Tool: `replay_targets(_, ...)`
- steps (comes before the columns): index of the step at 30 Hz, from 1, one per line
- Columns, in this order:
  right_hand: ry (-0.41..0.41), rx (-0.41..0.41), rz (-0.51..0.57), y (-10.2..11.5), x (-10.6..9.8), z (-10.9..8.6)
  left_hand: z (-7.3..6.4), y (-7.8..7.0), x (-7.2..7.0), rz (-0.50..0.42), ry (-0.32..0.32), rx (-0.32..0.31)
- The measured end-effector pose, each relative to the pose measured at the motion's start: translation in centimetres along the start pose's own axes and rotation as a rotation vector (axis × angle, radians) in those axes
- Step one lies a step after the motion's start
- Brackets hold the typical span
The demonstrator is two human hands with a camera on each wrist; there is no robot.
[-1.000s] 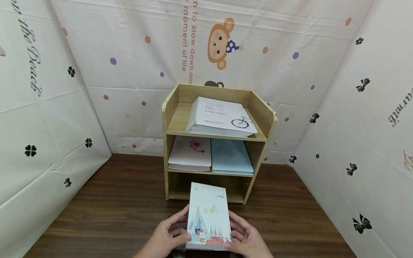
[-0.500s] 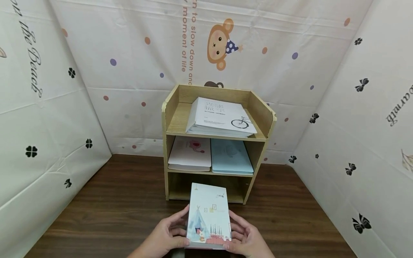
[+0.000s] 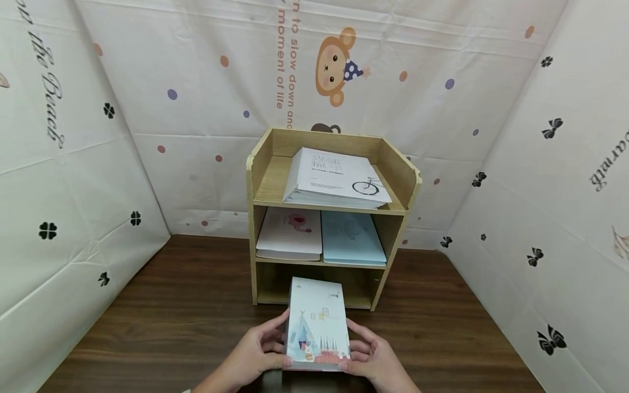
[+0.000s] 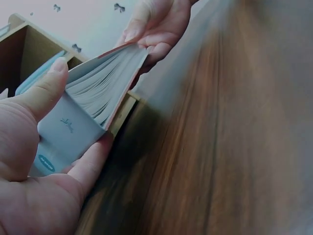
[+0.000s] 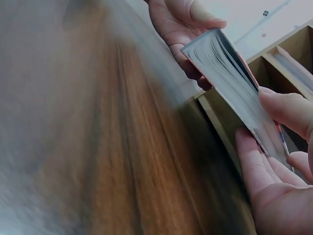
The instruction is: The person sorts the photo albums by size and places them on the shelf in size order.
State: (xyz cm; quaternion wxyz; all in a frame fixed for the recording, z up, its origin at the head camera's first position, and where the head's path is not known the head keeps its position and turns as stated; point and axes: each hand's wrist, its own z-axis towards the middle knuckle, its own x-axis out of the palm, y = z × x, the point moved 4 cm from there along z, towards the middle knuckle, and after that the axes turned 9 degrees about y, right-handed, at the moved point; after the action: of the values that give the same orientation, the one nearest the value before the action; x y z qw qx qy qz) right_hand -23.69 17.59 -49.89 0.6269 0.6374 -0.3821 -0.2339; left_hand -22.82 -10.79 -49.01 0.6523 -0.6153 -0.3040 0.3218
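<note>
A thick white book (image 3: 318, 322) with a blue tent picture on its cover is held between both hands, just in front of the shelf's bottom compartment. My left hand (image 3: 253, 352) grips its left edge, thumb on the cover and fingers beneath. On the opposite edge, my right hand (image 3: 375, 357) pinches it the same way. The left wrist view shows the book's spine (image 4: 68, 129) against the left palm, and the page edges facing the person. In the right wrist view the book (image 5: 230, 78) is lifted off the table, its pages slightly fanned.
A three-tier wooden shelf (image 3: 253, 245) stands on the dark wood table (image 3: 196, 295). Its top holds a stack of white books (image 3: 339, 174). On the middle tier lie a pink notebook (image 3: 290, 234) and a light blue notebook (image 3: 352, 237). Printed cloth walls (image 3: 196, 71) surround the table.
The book and both hands have moved slightly forward, toward the shelf's bottom compartment, with the near edge of the book raised a little in view. The grip stays the same.
</note>
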Motion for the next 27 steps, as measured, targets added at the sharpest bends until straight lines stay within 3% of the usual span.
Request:
replay_targets(8, -0.016, -0.02, -0.019, -0.6, -0.7, 1.1, 1.2, 0.9, -1.0, 0.046, -0.021, -0.048)
replay_targets(27, -0.074, -0.006, -0.072, -1.2, -2.0, 1.8, 2.7, 1.5, -1.6, 0.137, -0.078, -0.067)
